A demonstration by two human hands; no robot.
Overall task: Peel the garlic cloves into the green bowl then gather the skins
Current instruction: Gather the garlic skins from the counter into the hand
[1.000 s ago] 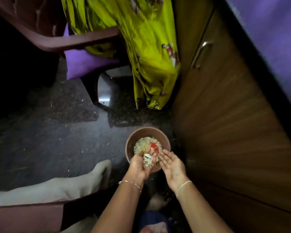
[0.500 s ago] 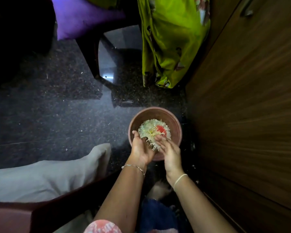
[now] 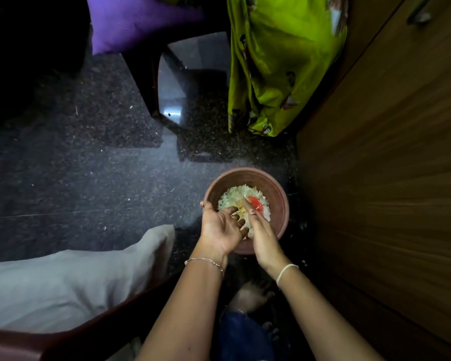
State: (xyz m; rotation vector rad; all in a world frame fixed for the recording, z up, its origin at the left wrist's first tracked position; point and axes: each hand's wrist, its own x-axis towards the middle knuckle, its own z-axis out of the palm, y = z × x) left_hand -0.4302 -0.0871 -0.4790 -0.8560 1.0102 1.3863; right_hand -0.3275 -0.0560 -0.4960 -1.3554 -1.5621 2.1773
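A round brown bin [image 3: 276, 188] stands on the dark floor and holds a heap of pale garlic skins [image 3: 235, 196] with a red scrap [image 3: 255, 203] on top. My left hand [image 3: 219, 227] is palm up over the bin's near left rim, fingers loosely spread, with a few bits of skin at the fingertips. My right hand [image 3: 262, 233] lies edge-on beside it, its straight fingers brushing across the left palm over the heap. No green bowl is in view.
A wooden cabinet [image 3: 388, 178] stands close on the right. A green cloth [image 3: 276, 74] hangs behind the bin, beside a dark chair leg [image 3: 146, 82] and a purple cushion [image 3: 130, 22]. A grey cushion [image 3: 63, 282] lies at the left. My foot [image 3: 250, 295] is below the bin.
The handful of skins that my left hand held has dropped into the bin. My right hand turned over and now rubs along the left palm. The view tilted down.
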